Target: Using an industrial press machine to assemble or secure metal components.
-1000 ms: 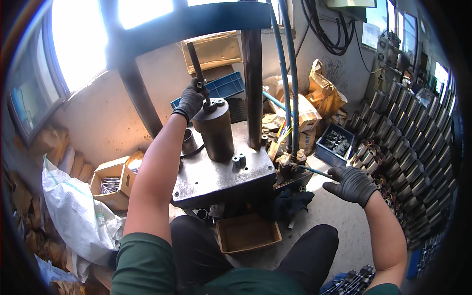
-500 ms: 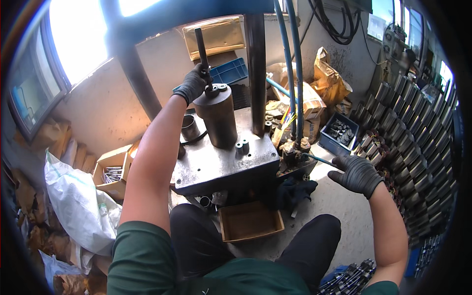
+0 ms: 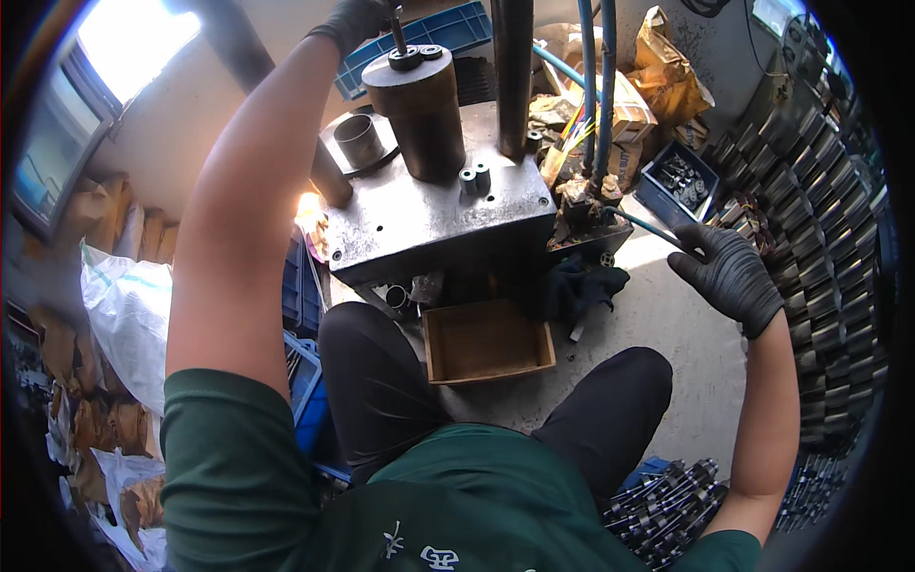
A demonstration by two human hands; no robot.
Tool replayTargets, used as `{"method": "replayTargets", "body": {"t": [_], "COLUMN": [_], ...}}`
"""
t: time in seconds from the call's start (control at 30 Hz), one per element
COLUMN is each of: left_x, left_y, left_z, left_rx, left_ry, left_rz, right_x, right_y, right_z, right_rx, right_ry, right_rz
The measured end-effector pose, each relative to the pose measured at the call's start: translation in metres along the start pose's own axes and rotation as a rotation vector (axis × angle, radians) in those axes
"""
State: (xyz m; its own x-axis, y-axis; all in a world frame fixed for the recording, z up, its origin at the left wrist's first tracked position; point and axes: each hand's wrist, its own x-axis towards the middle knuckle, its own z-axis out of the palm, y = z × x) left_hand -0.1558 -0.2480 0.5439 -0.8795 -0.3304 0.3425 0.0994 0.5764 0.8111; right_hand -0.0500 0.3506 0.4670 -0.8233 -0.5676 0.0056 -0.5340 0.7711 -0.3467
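In a dark grey glove, my left hand [image 3: 355,23] is at the top edge, partly cut off, its fingers closed around a thin metal shaft [image 3: 398,36]. The shaft stands upright in one of two small rings on top of a thick steel cylinder [image 3: 416,114]; its upper end is out of view. That cylinder rests on a steel press table [image 3: 448,214]. My right hand [image 3: 732,275], gloved too, is closed on the end of a thin blue-green lever [image 3: 648,227] at the press's right side, thumb below it.
Two short sleeves [image 3: 475,178] and a wider metal ring [image 3: 357,141] stand on the press table. A dark column [image 3: 513,86] rises behind. Below is a wooden tray [image 3: 489,348]. Stacked metal cylinders [image 3: 801,238] line the right; a blue parts bin [image 3: 679,186] sits nearby.
The view has tipped downward, so the press and both hands sit higher in the picture. My left hand remains at the shaft and my right hand at the lever.
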Motion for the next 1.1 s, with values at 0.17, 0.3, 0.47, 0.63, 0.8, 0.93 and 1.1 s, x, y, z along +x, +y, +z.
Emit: {"method": "replayTargets", "body": {"t": [0.17, 0.3, 0.47, 0.63, 0.8, 0.93, 1.1], "left_x": [-0.005, -0.013, -0.014, -0.021, -0.056, -0.066, -0.060], "left_y": [0.011, 0.015, 0.012, -0.014, -0.037, -0.031, -0.037], "left_z": [0.022, 0.021, 0.016, 0.032, 0.078, 0.076, 0.073], "left_rx": [-0.179, -0.074, 0.094, -0.083, -0.487, -0.617, -0.476], "left_ry": [0.128, 0.153, 0.211, 0.201, 0.340, 0.281, 0.188], "left_rz": [-0.018, -0.018, 0.014, 0.091, 0.038, 0.000, -0.001], "right_x": [-0.001, -0.002, -0.003, -0.011, -0.029, -0.058, -0.071], "right_y": [0.002, 0.003, 0.002, 0.003, 0.020, 0.033, 0.029], "right_z": [0.003, 0.002, -0.001, 0.001, 0.027, 0.052, 0.066], "right_rx": [0.010, 0.005, -0.046, -0.156, -0.245, -0.305, -0.304], "right_ry": [0.001, -0.007, -0.027, -0.050, -0.220, -0.352, -0.308], "right_rz": [-0.011, -0.052, -0.083, -0.091, -0.179, -0.184, -0.104]}}
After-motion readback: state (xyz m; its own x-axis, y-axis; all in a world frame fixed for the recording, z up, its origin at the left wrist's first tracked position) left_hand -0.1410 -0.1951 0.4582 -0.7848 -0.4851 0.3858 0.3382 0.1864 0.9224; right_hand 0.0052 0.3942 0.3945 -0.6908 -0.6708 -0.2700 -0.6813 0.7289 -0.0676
